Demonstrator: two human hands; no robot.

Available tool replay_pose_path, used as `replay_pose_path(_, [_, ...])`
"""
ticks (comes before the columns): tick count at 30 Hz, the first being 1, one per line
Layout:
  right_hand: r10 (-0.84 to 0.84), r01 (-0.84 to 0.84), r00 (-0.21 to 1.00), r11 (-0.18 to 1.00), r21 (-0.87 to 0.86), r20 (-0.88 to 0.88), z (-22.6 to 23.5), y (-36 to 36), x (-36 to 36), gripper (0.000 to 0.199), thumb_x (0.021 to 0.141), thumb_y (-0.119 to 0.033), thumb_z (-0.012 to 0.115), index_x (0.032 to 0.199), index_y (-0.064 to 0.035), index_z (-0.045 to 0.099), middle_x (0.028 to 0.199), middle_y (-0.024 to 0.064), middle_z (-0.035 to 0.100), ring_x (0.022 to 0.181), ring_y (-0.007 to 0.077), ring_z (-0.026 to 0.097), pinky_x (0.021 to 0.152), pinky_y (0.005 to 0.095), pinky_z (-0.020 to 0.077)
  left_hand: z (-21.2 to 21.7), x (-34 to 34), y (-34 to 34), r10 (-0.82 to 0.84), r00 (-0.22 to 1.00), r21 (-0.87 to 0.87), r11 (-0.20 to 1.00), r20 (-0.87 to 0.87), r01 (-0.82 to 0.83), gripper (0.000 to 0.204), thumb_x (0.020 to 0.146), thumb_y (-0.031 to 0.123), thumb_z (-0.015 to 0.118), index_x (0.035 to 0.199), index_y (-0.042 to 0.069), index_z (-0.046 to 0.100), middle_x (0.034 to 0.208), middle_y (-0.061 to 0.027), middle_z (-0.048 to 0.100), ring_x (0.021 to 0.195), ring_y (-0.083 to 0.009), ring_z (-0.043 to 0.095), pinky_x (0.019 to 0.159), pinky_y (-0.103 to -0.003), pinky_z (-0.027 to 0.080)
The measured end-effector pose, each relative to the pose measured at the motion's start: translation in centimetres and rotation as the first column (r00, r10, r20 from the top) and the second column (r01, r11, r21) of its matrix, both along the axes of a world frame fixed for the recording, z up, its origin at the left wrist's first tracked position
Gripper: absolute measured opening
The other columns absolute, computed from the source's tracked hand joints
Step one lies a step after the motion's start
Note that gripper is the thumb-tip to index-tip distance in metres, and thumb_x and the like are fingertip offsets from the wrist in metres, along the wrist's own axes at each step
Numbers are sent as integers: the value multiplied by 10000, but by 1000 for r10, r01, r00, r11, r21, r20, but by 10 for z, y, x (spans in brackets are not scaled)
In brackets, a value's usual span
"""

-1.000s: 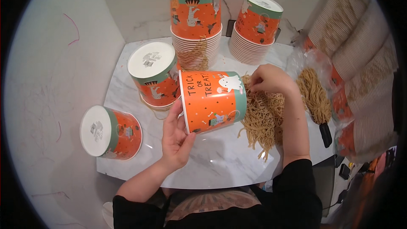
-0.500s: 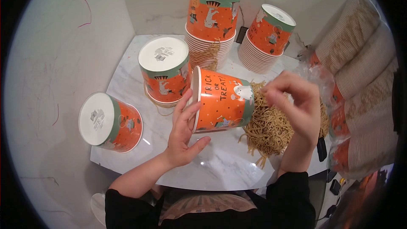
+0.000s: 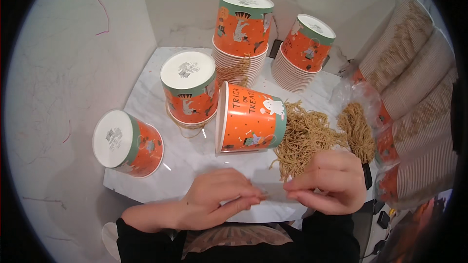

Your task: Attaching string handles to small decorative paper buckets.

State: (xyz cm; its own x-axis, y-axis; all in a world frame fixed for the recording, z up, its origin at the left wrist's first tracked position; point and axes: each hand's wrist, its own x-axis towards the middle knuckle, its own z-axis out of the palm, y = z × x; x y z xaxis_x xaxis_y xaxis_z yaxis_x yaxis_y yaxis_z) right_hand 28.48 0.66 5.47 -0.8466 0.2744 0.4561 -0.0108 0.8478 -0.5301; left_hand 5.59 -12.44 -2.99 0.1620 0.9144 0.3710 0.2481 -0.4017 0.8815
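An orange paper bucket (image 3: 251, 117) with a green base band and a ghost print lies on its side on the table, mouth to the left, touched by neither hand. My left hand (image 3: 219, 198) is low in front of it, thumb and fingers pinched together. Across a small gap, my right hand (image 3: 331, 181) also pinches, its fingertips toward the left hand. Whatever is in either pinch is too small to make out. Beside the bucket's base, a tangled heap of tan strands (image 3: 307, 139) spreads up to my right hand.
Upside-down orange buckets stand at the left (image 3: 129, 143) and left of centre (image 3: 187, 87). Tall nested stacks rise at the back (image 3: 241, 34) and back right (image 3: 304, 48). A tan bundle (image 3: 356, 131) lies near plastic-wrapped bucket stacks (image 3: 404, 117) along the right side.
My left hand has let go of the bucket, which now rests on its side. Both hands have come down nearer to me and closer together, and the right has left the space above the heap.
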Motion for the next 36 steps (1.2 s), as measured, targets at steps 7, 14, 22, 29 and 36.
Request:
replay_pose_path(7, [-243,253,966,960,121,-92,9,21,60,396,791,-101,853,1154,-9,722,564,-67,498,414,24,383,410,214,248,9,-11,-9,-169,985,-51,985,-32,167,190,922,-42,664,1093,18,723,977,-80,735,874,-235,695,777,-344,538])
replay_pose_path(14, [-594,591,785,803,-74,-175,9,62,61,165,834,36,775,985,18,710,651,-93,389,579,3,291,528,203,205,-19,1,14,0,1000,-50,999,-12,-1,270,942,-52,608,1183,31,699,928,-76,696,829,-183,695,722,-300,542])
replay_pose_path(22, [-66,52,969,997,64,236,-2,23,-6,599,846,-328,826,1298,-7,599,1122,174,663,1014,354,665,890,412,533,4,9,22,249,840,197,965,-483,-172,249,851,14,701,1089,85,722,834,-35,668,723,-207,693,582,-330,524])
replay_pose_path(29, [265,-112,946,809,-577,187,-37,6,-49,758,954,-277,742,1505,-35,282,1035,128,622,835,249,627,752,368,521,50,-2,10,402,694,304,914,-597,-267,167,800,32,698,955,93,690,781,-25,651,618,-227,661,499,-346,487])
replay_pose_path(36, [136,68,958,751,-657,254,-23,3,-45,311,874,24,730,1124,-46,559,865,-15,520,780,47,478,621,228,401,46,-12,11,223,763,217,970,-607,-111,121,796,25,688,898,90,687,745,-27,638,597,-231,651,490,-345,480])
